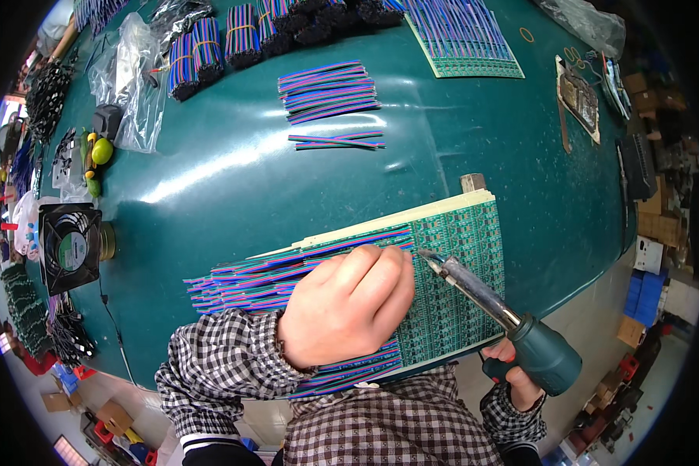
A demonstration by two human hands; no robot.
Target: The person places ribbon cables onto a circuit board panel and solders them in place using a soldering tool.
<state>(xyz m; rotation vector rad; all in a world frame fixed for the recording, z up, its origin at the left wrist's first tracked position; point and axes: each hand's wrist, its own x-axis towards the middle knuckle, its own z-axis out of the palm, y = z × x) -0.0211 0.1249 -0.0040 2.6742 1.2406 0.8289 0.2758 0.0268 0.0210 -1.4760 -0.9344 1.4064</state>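
My left hand (353,299) is closed over multicoloured ribbon wires (260,273), its fingertips bent down at the edge of a green circuit board panel (458,287). A wire end seems pinched there, though the fingers partly hide it. My right hand (523,387) grips a soldering gun (547,356) with a dark green body and a metal barrel. The tip of the gun points left at the board, close beside my left fingertips. Rows of wires cover the left part of the panel; bare green board shows on the right.
Loose wires (328,92) lie ahead on the green table (233,186). Bundled wires (243,37) and a second wired panel (478,66) sit farther back. A black fan (70,248) stands at left. A metal block (472,183) touches the panel's far edge.
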